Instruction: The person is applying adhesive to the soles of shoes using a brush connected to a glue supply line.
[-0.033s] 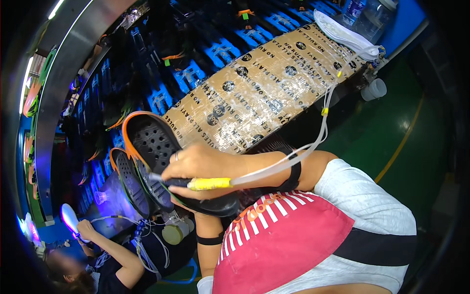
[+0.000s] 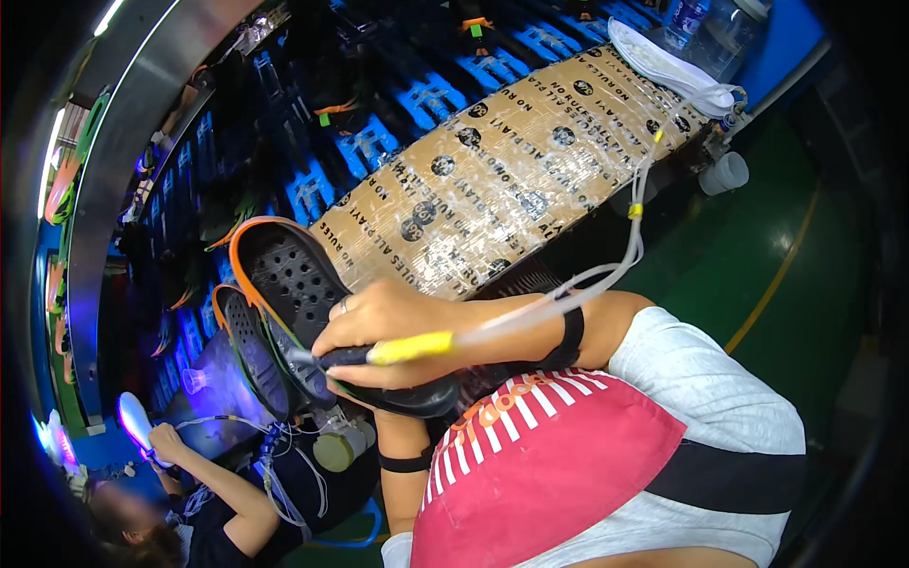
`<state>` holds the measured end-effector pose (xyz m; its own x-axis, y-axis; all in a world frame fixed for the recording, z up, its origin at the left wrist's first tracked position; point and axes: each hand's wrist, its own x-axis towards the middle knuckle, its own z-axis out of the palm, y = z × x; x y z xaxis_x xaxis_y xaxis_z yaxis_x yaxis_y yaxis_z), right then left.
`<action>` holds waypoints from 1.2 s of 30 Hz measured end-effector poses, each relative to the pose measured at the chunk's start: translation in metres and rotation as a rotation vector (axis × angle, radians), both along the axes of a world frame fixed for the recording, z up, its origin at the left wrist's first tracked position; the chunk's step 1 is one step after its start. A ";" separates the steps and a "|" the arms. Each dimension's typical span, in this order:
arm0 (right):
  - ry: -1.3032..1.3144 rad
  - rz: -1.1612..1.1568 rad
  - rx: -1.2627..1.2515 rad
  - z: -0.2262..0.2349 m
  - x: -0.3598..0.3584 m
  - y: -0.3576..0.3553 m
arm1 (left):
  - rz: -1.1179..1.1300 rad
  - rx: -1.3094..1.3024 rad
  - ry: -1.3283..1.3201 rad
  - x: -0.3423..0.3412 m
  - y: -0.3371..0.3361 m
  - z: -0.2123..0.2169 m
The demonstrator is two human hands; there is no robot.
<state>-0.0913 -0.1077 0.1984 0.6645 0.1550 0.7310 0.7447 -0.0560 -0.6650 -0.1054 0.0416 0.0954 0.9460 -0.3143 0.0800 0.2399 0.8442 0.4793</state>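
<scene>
One black clog (image 2: 294, 265), with a holed surface and an orange rim, is the piece being worked on, held over the left end of a cardboard-covered counter (image 2: 530, 142), its far part overlapping that end. The right hand (image 2: 398, 317) has its fingers closed around a pen-like tool (image 2: 412, 347) with a dark grip and a yellow sleeve. The tool's pale tip sits at the clog's lower side; whether it touches is too blurred to tell. The left hand is hidden behind the clog, so I cannot tell how its fingers stand.

With the tip at the side, work on this clog seems under way rather than finished; no clear boundary shows between treated and untreated parts. A second dark clog (image 2: 251, 346) lies just beside it, past the counter's left end, and whether it is done cannot be judged.

From the tool, a clear tube (image 2: 635, 212) loops beyond the near edge towards the right end. At the far right corner lies a white dish (image 2: 653, 62), with a clear jar (image 2: 724, 43) near it. Blue supports (image 2: 426, 99) line the far edge, among dark pieces. Well apart, at lower left, a co-worker's hand (image 2: 169, 445) grips a brightly lit piece (image 2: 134, 421).
</scene>
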 end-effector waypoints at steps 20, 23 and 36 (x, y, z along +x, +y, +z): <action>-0.024 -0.134 -0.079 -0.020 -0.020 0.021 | 0.017 -0.029 -0.028 0.009 0.006 0.001; 0.001 -0.049 -0.028 -0.013 -0.020 0.016 | 0.017 -0.026 -0.029 0.007 0.006 0.002; 0.108 -0.095 -0.062 0.004 -0.007 0.013 | 0.010 -0.015 -0.026 0.003 0.004 -0.001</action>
